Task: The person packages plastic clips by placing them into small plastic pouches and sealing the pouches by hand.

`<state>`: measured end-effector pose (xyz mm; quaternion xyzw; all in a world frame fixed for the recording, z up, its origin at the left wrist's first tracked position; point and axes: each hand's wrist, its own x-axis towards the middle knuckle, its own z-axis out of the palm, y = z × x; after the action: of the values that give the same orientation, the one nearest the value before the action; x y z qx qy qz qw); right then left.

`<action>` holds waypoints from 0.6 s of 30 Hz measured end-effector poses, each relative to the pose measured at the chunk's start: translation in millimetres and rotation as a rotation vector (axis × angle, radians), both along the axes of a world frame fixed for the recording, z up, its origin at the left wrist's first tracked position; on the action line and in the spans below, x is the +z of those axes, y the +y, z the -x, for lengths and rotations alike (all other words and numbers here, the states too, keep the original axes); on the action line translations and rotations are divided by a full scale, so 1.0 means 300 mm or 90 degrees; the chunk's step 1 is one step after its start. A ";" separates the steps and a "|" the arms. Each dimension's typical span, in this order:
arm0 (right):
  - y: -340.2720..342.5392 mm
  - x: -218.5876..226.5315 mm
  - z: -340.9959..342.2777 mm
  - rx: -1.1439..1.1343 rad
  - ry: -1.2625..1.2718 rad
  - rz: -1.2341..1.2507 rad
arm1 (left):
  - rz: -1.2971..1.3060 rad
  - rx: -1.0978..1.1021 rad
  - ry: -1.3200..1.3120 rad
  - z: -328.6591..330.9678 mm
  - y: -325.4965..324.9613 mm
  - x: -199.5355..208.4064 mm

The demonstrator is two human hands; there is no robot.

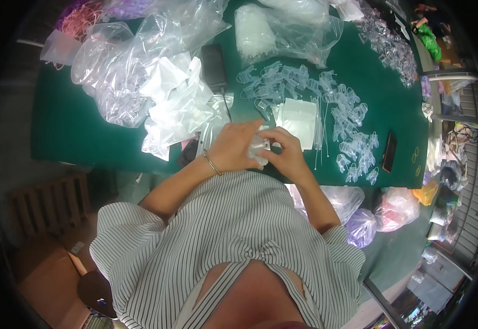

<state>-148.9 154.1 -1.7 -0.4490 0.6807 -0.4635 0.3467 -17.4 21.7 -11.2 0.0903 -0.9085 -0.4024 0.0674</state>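
Both hands meet at the table's near edge around a small translucent plastic piece (258, 149). My left hand (232, 147) curls round it from the left, with a bangle on that wrist. The bent fingers and thumb of my right hand (286, 156) pinch it from the other side. Its exact shape is partly covered by the fingers. Just beyond my right hand lies a stack of white square cards (298, 122), with thin clear plastic strips (321, 129) beside it. Many clear plastic clips (282, 80) are spread behind and to the right.
A black power adapter (213, 67) with a cord lies behind my left hand. Crumpled white bags (173, 104) and clear plastic bags (121, 93) heap up at left. A filled clear bag (255, 33) lies at the back. A dark phone (390, 151) rests on the green table (403, 115) at right.
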 end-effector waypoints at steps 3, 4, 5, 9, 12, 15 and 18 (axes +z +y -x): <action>0.022 0.019 0.015 0.053 -0.055 0.020 | -0.061 -0.022 0.092 -0.006 0.007 -0.039; 0.029 0.015 0.015 0.053 -0.054 0.020 | -0.061 -0.022 0.093 -0.007 0.009 -0.038; 0.036 0.005 0.014 0.043 -0.058 0.005 | -0.060 -0.019 0.095 -0.009 0.013 -0.038; 0.045 -0.012 -0.007 -0.049 -0.098 -0.022 | -0.047 -0.009 0.048 0.005 0.023 0.014; 0.055 -0.050 -0.015 0.002 0.049 0.083 | -0.061 -0.047 0.021 -0.001 0.030 0.019; 0.044 -0.038 -0.026 0.071 -0.002 0.020 | -0.090 -0.074 -0.034 -0.002 0.035 0.011; 0.040 -0.052 -0.035 0.043 -0.107 -0.116 | -0.069 -0.060 -0.018 -0.003 0.038 -0.007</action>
<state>-138.3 166.1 -17.4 -0.3977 0.6731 -0.4240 0.4572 -16.5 33.2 -13.4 0.0570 -0.8894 -0.4525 0.0304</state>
